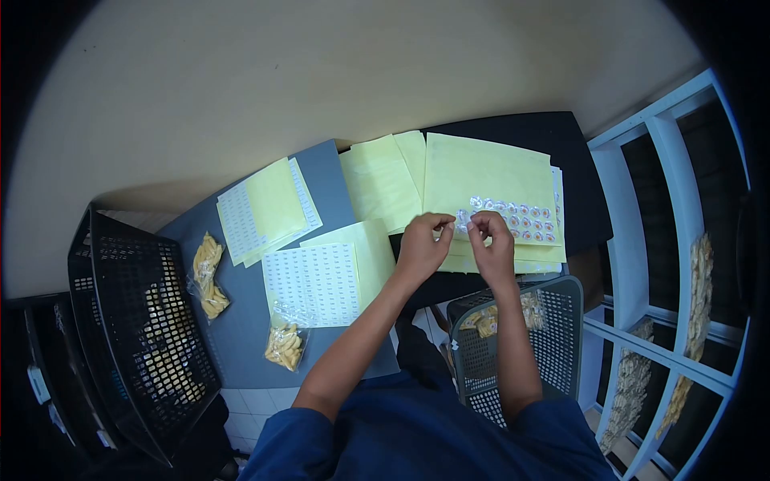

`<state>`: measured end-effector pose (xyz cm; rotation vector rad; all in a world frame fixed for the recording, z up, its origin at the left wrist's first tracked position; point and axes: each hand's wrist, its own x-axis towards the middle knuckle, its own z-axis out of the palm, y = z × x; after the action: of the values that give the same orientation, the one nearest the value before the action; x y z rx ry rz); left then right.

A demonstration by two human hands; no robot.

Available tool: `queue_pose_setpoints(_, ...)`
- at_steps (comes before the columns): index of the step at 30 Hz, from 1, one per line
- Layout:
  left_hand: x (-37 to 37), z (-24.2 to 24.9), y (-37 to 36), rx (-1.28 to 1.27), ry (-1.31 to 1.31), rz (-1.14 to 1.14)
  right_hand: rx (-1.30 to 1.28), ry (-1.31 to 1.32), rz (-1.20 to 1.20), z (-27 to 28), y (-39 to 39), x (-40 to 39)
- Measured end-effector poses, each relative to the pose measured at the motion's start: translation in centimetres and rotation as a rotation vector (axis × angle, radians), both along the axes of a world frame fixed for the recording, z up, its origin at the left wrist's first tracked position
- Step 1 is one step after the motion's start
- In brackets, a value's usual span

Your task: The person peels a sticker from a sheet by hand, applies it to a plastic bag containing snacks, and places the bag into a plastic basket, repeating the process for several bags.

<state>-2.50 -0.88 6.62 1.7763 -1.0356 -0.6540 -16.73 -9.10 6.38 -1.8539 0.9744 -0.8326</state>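
Over the lower left of a yellow backing sheet, my left hand and my right hand come close together, each closed in a pinch. A small, clear, glossy sticker shows between the fingertips, right at the right thumb and forefinger. What the left fingers pinch I cannot tell. Rows of round stickers with reddish centres run along the sheet's lower part, just beyond my right hand. More yellow sheets lie to the left, partly under this one.
Left of my arms, printed label sheets and filled snack bags lie on a grey table. A black basket stands at far left. Below my right arm sits a grey basket with bags inside. Pale shelving rises at right.
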Motion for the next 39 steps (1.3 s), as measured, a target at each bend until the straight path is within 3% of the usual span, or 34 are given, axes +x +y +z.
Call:
queue_pose_setpoints(3, 0.0, 1.5, 2.2, 0.088, 0.5, 0.005, -0.239, 0.029, 0.039, 2.7, 2.5, 1.1)
queue_pose_setpoints(4, -0.2, 0.8, 2.7, -0.067, 0.575, 0.01, -0.331, 0.048, 0.05, 3.2, 3.2, 1.5)
queue_pose_setpoints(8, 0.6, 3.7, 6.0, -0.043, 0.748, 0.139, -0.487, 0.061, 0.154, 5.6, 6.1, 2.6)
queue_pose_setpoints(11, 1.9, 3.9, 8.8, -0.054, 0.731, 0.178, -0.43, 0.023, 0.222, 6.7, 8.3, 3.5)
queue_pose_setpoints(15, 3.2, 5.3, 13.5, 0.023, 0.411, 0.19, -0.208, -0.136, 0.229, 6.3, 11.8, 5.0)
queue_pose_setpoints(18, 3.6, 6.7, 17.9, 0.056, 0.27, 0.166, 0.193, -0.214, 0.164, 6.1, 15.0, 6.0)
queue_pose_setpoints(24, 5.4, 7.3, 25.5, -0.012, 0.04, 0.132, 0.227, -0.013, 0.405, 7.2, 19.8, 6.8)
queue_pose_setpoints(27, 6.4, 7.8, 29.0, -0.07, -0.192, 0.307, 0.249, -0.049, 0.37, 6.5, 22.3, 7.7)
queue_pose_setpoints(28, 7.3, 6.9, 30.5, -0.017, -0.379, 0.346, 0.263, -0.056, 0.348, 6.3, 23.0, 7.9)
queue_pose_setpoints(31, 9.0, 6.3, 33.9, 0.334, -0.537, 0.366, 0.317, -0.045, 0.305, 5.4, 25.0, 8.3)
queue_pose_setpoints(35, 11.0, 4.7, 36.1, 0.466, -0.359, 0.265, 0.31, -0.014, 0.261, 5.4, 27.4, 9.0)
queue_pose_setpoints(39, 13.4, 3.4, 37.4, 0.289, -0.014, 0.206, 0.28, -0.014, 0.217, 4.9, 29.0, 9.7)
